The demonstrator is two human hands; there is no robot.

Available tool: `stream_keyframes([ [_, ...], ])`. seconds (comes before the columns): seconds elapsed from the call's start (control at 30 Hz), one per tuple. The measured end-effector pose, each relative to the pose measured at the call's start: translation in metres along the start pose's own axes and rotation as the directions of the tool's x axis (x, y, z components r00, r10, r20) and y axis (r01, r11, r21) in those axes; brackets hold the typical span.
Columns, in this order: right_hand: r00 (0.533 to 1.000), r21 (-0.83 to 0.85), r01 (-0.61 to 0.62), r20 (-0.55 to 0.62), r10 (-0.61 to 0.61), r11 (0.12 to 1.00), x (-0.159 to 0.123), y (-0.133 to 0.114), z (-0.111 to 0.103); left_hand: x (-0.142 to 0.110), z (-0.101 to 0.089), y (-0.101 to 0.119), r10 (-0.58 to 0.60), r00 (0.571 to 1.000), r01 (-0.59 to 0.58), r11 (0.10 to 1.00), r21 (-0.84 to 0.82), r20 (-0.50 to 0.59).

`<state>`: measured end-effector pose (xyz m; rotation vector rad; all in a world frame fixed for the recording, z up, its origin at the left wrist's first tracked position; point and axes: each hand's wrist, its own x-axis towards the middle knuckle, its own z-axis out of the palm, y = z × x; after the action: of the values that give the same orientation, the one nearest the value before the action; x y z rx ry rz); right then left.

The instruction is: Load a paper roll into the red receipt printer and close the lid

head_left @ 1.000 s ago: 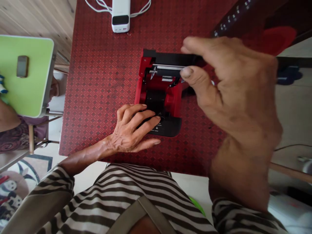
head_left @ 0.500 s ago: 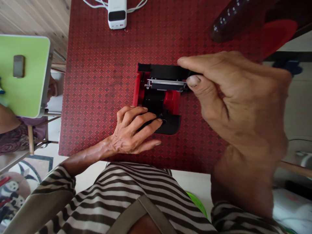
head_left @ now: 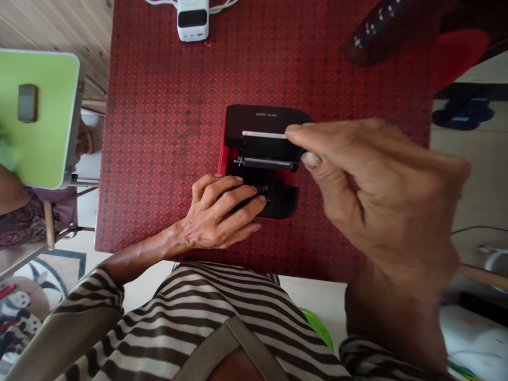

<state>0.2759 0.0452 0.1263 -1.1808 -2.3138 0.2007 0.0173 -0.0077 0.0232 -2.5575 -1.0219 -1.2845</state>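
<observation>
Over at the far left, a green-topped table [head_left: 51, 143] is holding a dark phone [head_left: 27, 102], and somebody else's bare elbow [head_left: 14, 196] is resting by its near edge. Next comes the red patterned table [head_left: 159, 74], where a white box with a dark panel [head_left: 193, 20] is lying at the far side, pale cables [head_left: 222, 7] trailing from it.

The left hand [head_left: 226, 211] is coming in low from that side, palm down, fingers spread loosely across the near left part of a red-and-black device [head_left: 266, 174]; it is pressing or resting there rather than gripping. The device is sitting on the red table, straight in front of the wearer's striped shirt [head_left: 222, 307]. Its long axis is running away from the body, nearly square to the table's near edge, with the rounded black near end pointing at the wearer. The black lid [head_left: 254, 123] is covering the far end, standing partly raised, and a metal bar [head_left: 262, 163] is running crosswise under its near edge. Pale lettering is stretching crosswise too, too small to read.

The right hand [head_left: 391, 182] is pinching the lid's right edge narrowly between thumb and forefinger. Beyond it, a dark bottle-like object [head_left: 381, 37] is lying slantwise.
</observation>
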Motion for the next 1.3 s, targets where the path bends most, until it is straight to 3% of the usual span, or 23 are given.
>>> stream_keyframes([
  [0.13, 0.997, 0.018, 0.073, 0.031, -0.073, 0.997, -0.019, -0.007, 0.008, -0.005, 0.001, 0.000, 0.008, 1.000, -0.007, 1.000, 0.016, -0.012],
  [0.37, 0.987, 0.017, 0.072, 0.140, -0.074, 0.997, -0.040, -0.015, 0.014, -0.003, -0.001, 0.000, 0.021, 1.000, -0.020, 0.995, 0.098, -0.016],
  [0.73, 0.982, 0.002, 0.117, 0.148, -0.116, 0.993, -0.053, -0.015, 0.020, -0.017, -0.004, -0.003, -0.011, 0.998, 0.004, 0.994, 0.113, 0.055],
  [0.93, 0.979, -0.012, -0.032, 0.200, 0.034, 0.999, -0.057, -0.018, 0.027, -0.008, -0.002, -0.001, 0.002, 1.000, -0.005, 0.991, 0.135, 0.026],
  [1.0, 0.986, 0.003, -0.033, 0.161, 0.032, 0.999, -0.061, -0.017, 0.031, -0.002, -0.005, -0.002, -0.011, 1.000, 0.011, 0.997, 0.078, -0.002],
  [1.1, 0.999, 0.055, -0.014, -0.031, 0.016, 0.998, -0.070, -0.015, 0.036, 0.001, -0.013, -0.005, -0.129, 0.992, 0.129, 0.991, -0.044, 0.018],
  [1.2, 0.955, 0.073, -0.108, -0.268, 0.124, 0.991, -0.075, -0.012, 0.038, -0.004, -0.021, -0.003, -0.350, 0.936, 0.353, 0.922, -0.157, 0.047],
  [1.23, 0.945, 0.092, -0.150, -0.281, 0.170, 0.984, -0.074, -0.010, 0.040, -0.006, -0.022, 0.000, -0.443, 0.896, 0.443, 0.879, -0.176, 0.041],
  [1.27, 0.943, 0.124, -0.188, -0.254, 0.215, 0.974, -0.072, -0.009, 0.042, -0.008, -0.022, 0.004, -0.568, 0.818, 0.574, 0.806, -0.145, 0.086],
  [1.3, 0.949, 0.161, -0.222, -0.192, 0.251, 0.962, -0.069, -0.008, 0.045, -0.010, -0.021, 0.008, -0.621, 0.778, 0.628, 0.772, -0.102, 0.095],
])
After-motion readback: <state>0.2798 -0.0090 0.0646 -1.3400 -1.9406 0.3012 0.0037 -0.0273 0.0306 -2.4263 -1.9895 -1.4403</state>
